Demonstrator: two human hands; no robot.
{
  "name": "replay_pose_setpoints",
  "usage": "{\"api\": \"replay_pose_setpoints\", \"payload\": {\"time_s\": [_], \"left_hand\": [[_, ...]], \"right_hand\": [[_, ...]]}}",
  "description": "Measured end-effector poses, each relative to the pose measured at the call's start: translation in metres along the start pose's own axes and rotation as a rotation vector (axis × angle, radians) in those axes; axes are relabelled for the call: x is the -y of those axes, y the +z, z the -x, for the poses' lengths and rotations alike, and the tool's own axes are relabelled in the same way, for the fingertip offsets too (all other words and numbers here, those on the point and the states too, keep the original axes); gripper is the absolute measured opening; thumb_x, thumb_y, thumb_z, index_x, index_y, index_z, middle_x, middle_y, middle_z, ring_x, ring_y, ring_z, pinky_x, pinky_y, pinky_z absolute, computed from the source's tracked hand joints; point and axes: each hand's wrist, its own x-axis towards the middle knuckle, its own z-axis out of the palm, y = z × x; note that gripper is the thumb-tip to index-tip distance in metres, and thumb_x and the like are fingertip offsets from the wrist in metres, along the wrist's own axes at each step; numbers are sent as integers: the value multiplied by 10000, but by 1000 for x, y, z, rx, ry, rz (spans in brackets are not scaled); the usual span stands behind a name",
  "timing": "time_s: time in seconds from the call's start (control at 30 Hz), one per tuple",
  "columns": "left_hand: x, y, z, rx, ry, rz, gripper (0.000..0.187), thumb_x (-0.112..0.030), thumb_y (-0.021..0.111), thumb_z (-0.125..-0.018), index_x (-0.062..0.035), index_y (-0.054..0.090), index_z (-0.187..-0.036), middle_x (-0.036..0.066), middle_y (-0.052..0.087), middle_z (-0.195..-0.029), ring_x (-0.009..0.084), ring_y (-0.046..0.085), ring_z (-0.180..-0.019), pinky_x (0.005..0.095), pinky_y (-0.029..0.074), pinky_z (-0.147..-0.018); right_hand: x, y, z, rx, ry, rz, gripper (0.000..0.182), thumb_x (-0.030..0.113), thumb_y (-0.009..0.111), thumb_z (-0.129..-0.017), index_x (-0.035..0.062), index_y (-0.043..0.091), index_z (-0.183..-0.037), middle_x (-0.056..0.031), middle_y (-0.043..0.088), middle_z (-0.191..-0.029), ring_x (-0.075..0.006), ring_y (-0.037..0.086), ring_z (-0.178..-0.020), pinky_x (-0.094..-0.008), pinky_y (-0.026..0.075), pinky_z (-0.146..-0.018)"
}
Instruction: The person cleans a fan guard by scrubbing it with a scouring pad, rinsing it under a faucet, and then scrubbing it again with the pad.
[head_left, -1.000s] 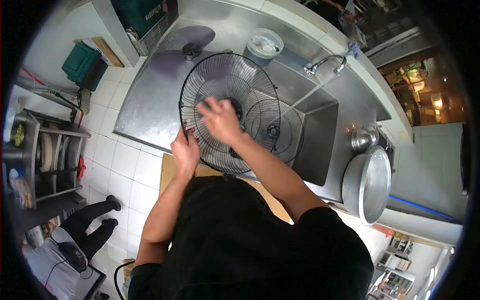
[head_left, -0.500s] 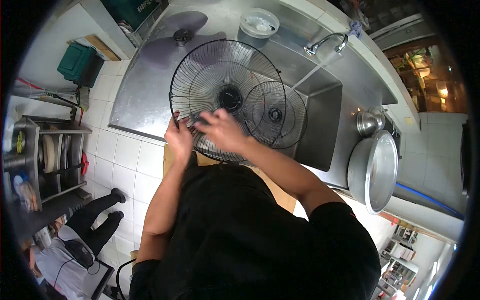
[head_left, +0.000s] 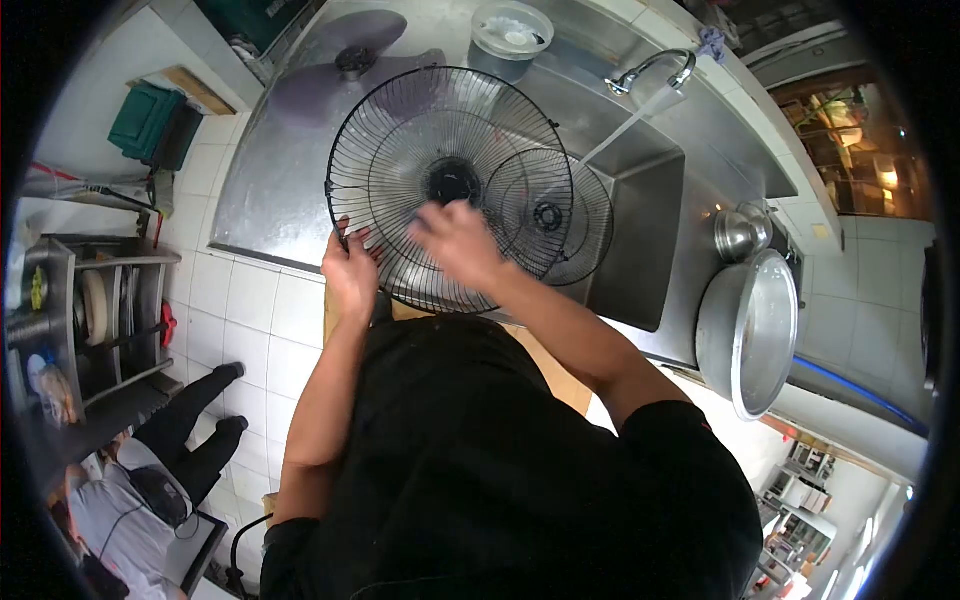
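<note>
A large round black wire fan grille [head_left: 410,130] lies over the steel counter and the sink's left edge. My left hand [head_left: 351,270] grips its near left rim, fingers wrapped round the wires. Over the grille's near part, just below its dark hub, is my right hand [head_left: 460,245], blurred; its fingers are curled, and what they hold, if anything, cannot be made out. A smaller wire grille [head_left: 590,225] rests partly beneath the large one, in the sink. Water runs from the tap [head_left: 650,75] towards it.
Purple fan blades [head_left: 355,40] lie on the counter [head_left: 255,195] at the back left. Beside them stands a plastic tub [head_left: 511,38]. Right of the sink [head_left: 640,240] are a large metal basin [head_left: 745,335] and smaller bowls [head_left: 735,240]. Another person [head_left: 130,510] is at the lower left.
The large grille has shifted slightly left and up in view, with my left hand on its rim. My right hand has moved a little right across the wires.
</note>
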Motion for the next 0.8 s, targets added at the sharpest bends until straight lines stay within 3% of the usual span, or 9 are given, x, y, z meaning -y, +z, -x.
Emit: {"api": "replay_pose_setpoints", "payload": {"time_s": [0.17, 0.27, 0.3, 0.33, 0.4, 0.47, 0.53, 0.6, 0.8], "left_hand": [[32, -5, -3, 69, 68, -244, 330, -177, 686, -929, 40, 679, -1179, 130, 742, -862, 149, 673, -774, 358, 539, -667], [1, -24, -12, 384, -350, -220, 415, -353, 741, -817, 46, 723, -930, 121, 718, -836, 180, 665, -699, 326, 524, -621], [-6, -27, -14, 302, -469, -106, 461, -416, 747, -812, 30, 730, -923, 126, 708, -829, 187, 654, -660, 305, 522, -603], [-3, -34, -24, 284, -510, -125, 547, -480, 703, -849, 19, 733, -1072, 127, 759, -937, 220, 708, -780, 345, 578, -722], [-8, -40, -38, -8, -228, -507, 486, -417, 695, -895, 26, 714, -1094, 132, 754, -941, 218, 717, -776, 345, 588, -667], [-9, -43, -50, 28, -213, -340, 432, -353, 686, -912, 34, 702, -1103, 132, 750, -927, 216, 722, -759, 340, 590, -628], [-3, -35, -53, 214, -293, -10, 314, -190, 654, -933, 68, 676, -1111, 121, 743, -901, 203, 723, -692, 320, 588, -542], [0, -31, -45, 245, -295, -244, 314, -182, 637, -948, 76, 668, -1123, 131, 744, -910, 204, 708, -655, 328, 600, -557], [10, -30, -25, 314, -518, 136, 429, -94, 595, -973, 57, 513, -1366, 222, 695, -1142, 283, 724, -776, 370, 634, -680]], "right_hand": [[-23, -1, -13, -84, 322, -91, 475, 164, 794, -820, 202, 722, -1288, -93, 586, -1407, -366, 533, -1176, -443, 485, -996], [-28, 8, -15, 28, 206, -201, 511, 162, 789, -847, 198, 698, -1348, -120, 576, -1459, -380, 537, -1189, -436, 469, -1051], [-23, 1, -16, 120, 153, -238, 506, 157, 783, -856, 190, 695, -1353, -127, 576, -1461, -384, 540, -1192, -440, 467, -1056], [-19, -10, -19, 209, 96, -264, 501, 152, 778, -866, 182, 692, -1358, -133, 576, -1463, -387, 543, -1196, -444, 465, -1060], [-24, -14, -17, 246, -5, -327, 495, 158, 772, -872, 172, 690, -1361, -141, 587, -1453, -390, 540, -1207, -450, 461, -1061], [-31, -15, -22, 285, -53, -359, 490, 163, 767, -879, 162, 689, -1363, -149, 597, -1443, -392, 538, -1217, -456, 458, -1062], [-50, -18, -28, 2, 210, -242, 455, 243, 735, -922, 135, 687, -1361, -189, 623, -1404, -410, 548, -1217, -467, 452, -1064], [-84, -15, -41, -84, 403, -71, 429, 318, 680, -964, 119, 693, -1343, -209, 646, -1366, -426, 589, -1182, -483, 446, -1058], [-78, -15, -86, 265, 597, 160, 405, 293, 587, -999, 138, 658, -1367, -215, 671, -1300, -395, 650, -1107, -537, 434, -1065]]}}
